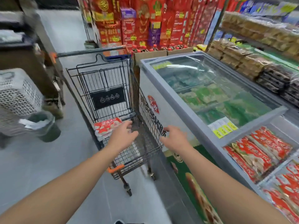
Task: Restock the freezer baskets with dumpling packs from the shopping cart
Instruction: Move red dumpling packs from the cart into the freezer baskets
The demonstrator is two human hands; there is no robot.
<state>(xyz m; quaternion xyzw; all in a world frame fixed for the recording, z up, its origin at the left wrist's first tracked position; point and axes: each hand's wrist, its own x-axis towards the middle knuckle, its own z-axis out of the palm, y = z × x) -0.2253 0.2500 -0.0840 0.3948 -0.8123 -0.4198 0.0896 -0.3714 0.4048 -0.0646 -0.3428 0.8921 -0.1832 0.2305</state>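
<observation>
Cart [113,94] stands on the grey floor directly beside the chest freezer [161,88], its wire side close against the freezer's white wall. One red dumpling pack [107,127] lies in the cart's basket toward its near left corner; beneath and beside it, further packaging shows through the wire, too blurred to identify.

Both of the person's bare arms reach forward over the cart. Left hand [123,135] hovers above the basket just right of the pack, fingers spread and loosely curled, holding nothing. Right hand [174,136] is at the cart's right rim, next to the freezer wall, fingers also spread and empty; contact with the rim cannot be confirmed.

Freezer's far section is covered by a sliding glass lid [210,88], with green packs visible under it. Near section is uncovered: white wire baskets [273,173] there hold rows of red dumpling packs [252,152] standing on edge, matching the one in the cart.

Yellow price tags [224,128] sit on the lid's near corner. A small lined bin [43,125] stands on the floor left of the cart.
</observation>
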